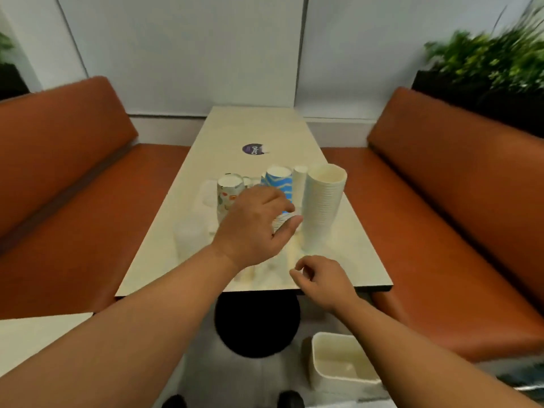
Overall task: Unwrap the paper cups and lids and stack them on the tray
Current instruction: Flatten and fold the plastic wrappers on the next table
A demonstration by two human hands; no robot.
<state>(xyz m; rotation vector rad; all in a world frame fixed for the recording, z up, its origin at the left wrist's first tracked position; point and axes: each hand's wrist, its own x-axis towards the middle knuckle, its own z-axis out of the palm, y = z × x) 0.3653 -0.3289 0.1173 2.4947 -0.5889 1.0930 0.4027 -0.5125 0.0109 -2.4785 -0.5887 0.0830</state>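
Observation:
On the cream table (259, 128) stand several stacks of paper cups: a tall white stack (323, 201) at the right, a blue-and-white wavy stack (278, 181) in the middle, a flower-print stack (228, 192) at the left, and a thin white stack (299, 181) behind. Pale, blurred lids or wrapped stacks (191, 234) sit at the left front. My left hand (259, 222) hovers in front of the blue stack, fingers spread and reaching toward it, holding nothing that I can see. My right hand (321, 279) hangs near the table's front edge with loosely curled fingers, empty. No tray is plainly visible.
Orange bench seats (459, 219) flank the table on both sides. A white bin (338, 360) stands on the floor at the lower right. A purple round sticker (253, 149) marks the tabletop. Green plants (485, 57) fill the right rear corner. A second table's corner (35, 337) is at the left.

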